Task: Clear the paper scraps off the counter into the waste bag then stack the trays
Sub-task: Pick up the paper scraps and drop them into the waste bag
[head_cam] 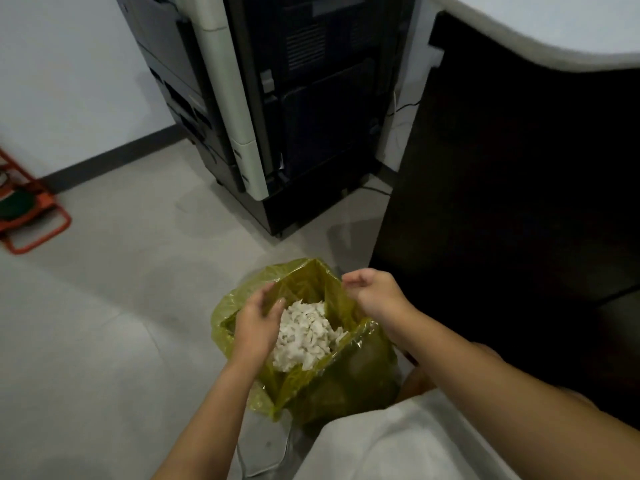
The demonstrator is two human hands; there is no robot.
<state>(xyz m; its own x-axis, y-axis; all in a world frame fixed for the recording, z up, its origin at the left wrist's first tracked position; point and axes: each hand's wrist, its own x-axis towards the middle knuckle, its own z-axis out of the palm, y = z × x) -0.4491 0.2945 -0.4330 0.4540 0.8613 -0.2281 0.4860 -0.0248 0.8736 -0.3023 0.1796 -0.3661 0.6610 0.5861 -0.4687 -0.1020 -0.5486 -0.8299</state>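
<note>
White cloth (408, 441), likely the person's garment, fills the lower edge nearest the viewer. Left hand (258, 322): fingers loosely curved and slightly apart, inside the bag's mouth, against its left wall beside the scraps; whether it pinches the plastic cannot be told. Right hand (375, 294): fingers curled, gripping the right rim of the yellow-green waste bag (346, 379). Bag: on the grey floor (121, 323), mouth open. Paper scraps (306, 336): white heap inside the bag. Behind: dark copier (277, 116); dark counter front (502, 185) to the right; orange frame (31, 216) far left.
</note>
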